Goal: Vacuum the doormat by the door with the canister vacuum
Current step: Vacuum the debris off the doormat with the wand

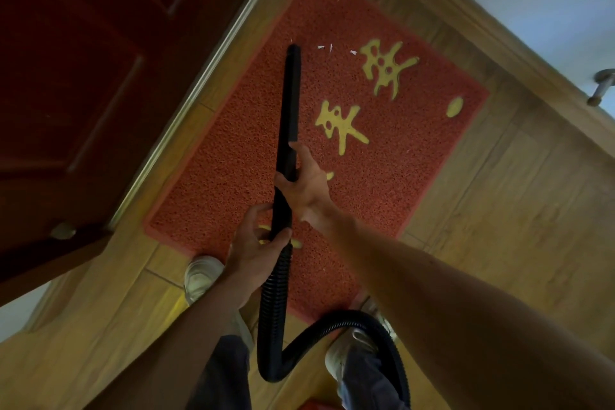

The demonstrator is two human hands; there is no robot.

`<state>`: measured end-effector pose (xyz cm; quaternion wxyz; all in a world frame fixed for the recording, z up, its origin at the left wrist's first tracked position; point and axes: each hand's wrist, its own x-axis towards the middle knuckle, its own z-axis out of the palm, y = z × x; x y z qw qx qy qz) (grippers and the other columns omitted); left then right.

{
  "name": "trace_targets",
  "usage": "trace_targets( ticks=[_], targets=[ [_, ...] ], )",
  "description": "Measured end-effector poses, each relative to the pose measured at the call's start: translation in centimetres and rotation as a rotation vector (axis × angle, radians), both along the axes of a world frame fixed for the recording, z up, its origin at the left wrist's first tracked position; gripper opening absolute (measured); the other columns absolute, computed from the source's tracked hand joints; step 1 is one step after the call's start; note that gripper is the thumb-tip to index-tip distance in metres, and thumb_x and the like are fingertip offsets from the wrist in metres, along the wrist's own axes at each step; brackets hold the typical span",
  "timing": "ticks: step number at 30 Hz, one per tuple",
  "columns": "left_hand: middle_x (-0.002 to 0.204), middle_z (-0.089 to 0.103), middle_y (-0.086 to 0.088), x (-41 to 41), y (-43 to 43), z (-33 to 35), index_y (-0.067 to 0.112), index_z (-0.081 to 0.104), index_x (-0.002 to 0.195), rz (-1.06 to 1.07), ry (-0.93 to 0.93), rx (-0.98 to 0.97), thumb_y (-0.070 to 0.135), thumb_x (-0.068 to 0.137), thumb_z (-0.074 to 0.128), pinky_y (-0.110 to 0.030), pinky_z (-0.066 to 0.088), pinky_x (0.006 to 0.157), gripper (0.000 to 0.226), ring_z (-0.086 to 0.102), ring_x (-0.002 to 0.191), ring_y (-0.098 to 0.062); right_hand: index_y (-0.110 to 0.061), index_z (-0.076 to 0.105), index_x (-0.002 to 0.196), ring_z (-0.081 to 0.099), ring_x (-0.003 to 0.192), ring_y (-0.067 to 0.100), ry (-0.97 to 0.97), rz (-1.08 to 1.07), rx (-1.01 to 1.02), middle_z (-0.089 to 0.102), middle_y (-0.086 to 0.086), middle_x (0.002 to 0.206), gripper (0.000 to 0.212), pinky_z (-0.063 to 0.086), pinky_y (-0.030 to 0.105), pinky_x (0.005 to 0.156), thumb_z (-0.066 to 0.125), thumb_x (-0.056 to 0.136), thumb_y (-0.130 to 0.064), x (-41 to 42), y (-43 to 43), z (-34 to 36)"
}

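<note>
Red doormat (382,183), yellow characters; black wand (290,103); dark-red door (83,76).

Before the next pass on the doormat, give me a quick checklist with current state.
1. Grip: left hand and right hand both hold the wand: ok.
2. Nozzle tip over the doormat, near its door-side edge: ok. Actual contact: cannot tell.
3. Mat clean: white scraps lie beside the tip, toward the yellow lettering: not ok.
4. Hose slack: a loose loop lies between the shoes: ok, but mind the feet.
5. Suction on: canister out of view: cannot tell.
</note>
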<state>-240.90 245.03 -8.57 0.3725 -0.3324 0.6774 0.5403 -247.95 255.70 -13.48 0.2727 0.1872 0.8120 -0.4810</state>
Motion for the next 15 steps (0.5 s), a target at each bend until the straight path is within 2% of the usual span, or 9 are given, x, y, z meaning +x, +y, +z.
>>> trace_targets(
  ticks=[5,11,15],
  targets=[
    [0.072,0.075,0.013,-0.3,-0.3,0.0,0.042,0.050,0.120,-0.006,0.013,0.010,0.019,0.092,0.068,-0.037,0.058,0.077,0.041,0.073,0.070,-0.009,-0.016,0.040,0.144,0.067,0.086,0.020,0.028,0.012,0.002,0.063,-0.001,0.099,0.057,0.059,0.041,0.077,0.064,0.093,-0.015,-0.3,-0.1,0.1],
    [0.073,0.076,-0.001,-1.1,-0.4,-0.8,0.034,0.053,0.122,0.123,-0.037,0.116,0.011,0.091,0.069,-0.049,0.059,0.077,0.042,0.074,0.066,-0.021,-0.016,0.034,0.151,0.066,0.105,0.024,-0.006,0.040,-0.014,0.063,0.010,0.125,0.062,0.057,0.039,0.091,0.062,0.096,-0.016,-1.4,-0.4,0.1],
    [0.074,0.076,-0.002,-1.4,-0.3,-0.8,0.036,0.053,0.123,0.135,-0.067,0.134,0.014,0.091,0.069,-0.033,0.056,0.059,0.042,0.075,0.066,-0.019,-0.016,0.032,0.153,0.064,0.113,0.025,-0.044,0.058,0.000,0.061,0.011,0.131,0.064,0.054,0.038,0.097,0.062,0.097,-0.018,-1.9,-0.2,-0.1]
  ],
)
